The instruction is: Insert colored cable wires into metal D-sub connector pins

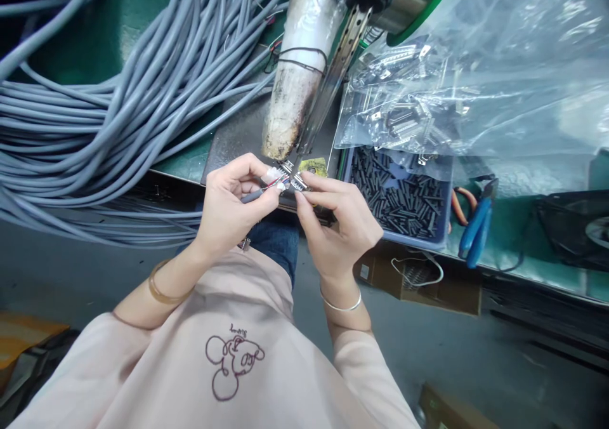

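At green workbench (516,229), grips gray multicore cable (252,195) in left hand (231,204); pinches metal multi-pin connector (298,184) in right hand (343,216), beneath tilted soldering iron (339,67).

A glossy green surface (518,210) runs across the upper part of the view, with pale glare on its left side. Beneath its front edge, a smooth grey floor (404,327) spreads out in dim light. An open brown cardboard box (459,294) sits under the edge, right of centre, with dark horizontal bars (547,334) further right. Another brown cardboard box (450,410) stands at lower right; an orange-yellow sheet-like item (28,334) lies at far left.
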Demonstrator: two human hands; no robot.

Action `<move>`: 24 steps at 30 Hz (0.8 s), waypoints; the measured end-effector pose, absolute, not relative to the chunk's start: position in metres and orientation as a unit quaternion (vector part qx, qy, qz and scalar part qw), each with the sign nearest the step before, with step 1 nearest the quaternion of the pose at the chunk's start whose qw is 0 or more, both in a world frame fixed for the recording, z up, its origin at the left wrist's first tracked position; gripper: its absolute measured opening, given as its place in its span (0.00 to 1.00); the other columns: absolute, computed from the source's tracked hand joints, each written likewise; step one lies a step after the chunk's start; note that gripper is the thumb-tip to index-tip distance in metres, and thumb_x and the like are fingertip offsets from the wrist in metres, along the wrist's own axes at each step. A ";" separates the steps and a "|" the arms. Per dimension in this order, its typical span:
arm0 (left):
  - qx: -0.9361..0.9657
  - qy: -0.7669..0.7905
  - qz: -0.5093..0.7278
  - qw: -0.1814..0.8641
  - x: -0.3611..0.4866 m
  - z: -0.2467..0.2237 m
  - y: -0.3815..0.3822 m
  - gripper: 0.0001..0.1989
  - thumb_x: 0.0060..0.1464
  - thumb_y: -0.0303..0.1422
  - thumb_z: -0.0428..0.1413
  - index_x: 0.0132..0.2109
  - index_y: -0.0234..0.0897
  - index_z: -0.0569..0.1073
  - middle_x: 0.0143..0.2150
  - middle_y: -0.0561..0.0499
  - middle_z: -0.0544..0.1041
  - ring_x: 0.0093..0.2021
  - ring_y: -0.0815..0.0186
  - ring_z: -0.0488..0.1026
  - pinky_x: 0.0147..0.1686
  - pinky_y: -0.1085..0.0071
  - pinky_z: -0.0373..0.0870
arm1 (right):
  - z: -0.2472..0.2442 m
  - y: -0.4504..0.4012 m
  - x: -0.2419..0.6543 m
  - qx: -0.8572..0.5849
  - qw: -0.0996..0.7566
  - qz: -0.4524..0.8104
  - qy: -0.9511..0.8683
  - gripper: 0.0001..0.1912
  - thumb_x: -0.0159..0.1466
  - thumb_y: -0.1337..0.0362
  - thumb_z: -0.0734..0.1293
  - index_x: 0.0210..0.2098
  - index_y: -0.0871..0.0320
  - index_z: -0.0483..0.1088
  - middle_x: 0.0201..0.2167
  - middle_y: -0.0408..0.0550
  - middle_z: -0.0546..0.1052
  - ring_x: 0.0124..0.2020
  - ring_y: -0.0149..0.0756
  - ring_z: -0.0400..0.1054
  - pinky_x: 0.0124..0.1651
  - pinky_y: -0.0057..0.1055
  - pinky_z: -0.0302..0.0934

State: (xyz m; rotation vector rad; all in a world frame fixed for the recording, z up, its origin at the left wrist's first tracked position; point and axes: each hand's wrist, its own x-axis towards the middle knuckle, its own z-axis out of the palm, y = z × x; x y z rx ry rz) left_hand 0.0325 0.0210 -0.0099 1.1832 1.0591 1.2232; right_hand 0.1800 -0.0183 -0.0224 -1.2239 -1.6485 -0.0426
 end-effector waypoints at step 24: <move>0.514 0.388 0.499 0.579 0.028 -0.011 0.011 0.07 0.51 0.29 0.66 0.31 0.35 0.74 0.30 0.53 0.78 0.25 0.76 0.71 0.22 0.82 0.67 | -0.024 -0.027 0.177 -0.552 0.535 0.068 -0.636 0.09 0.65 0.72 0.71 0.32 0.54 0.70 0.38 0.42 0.85 0.39 0.32 0.81 0.37 0.27 0.75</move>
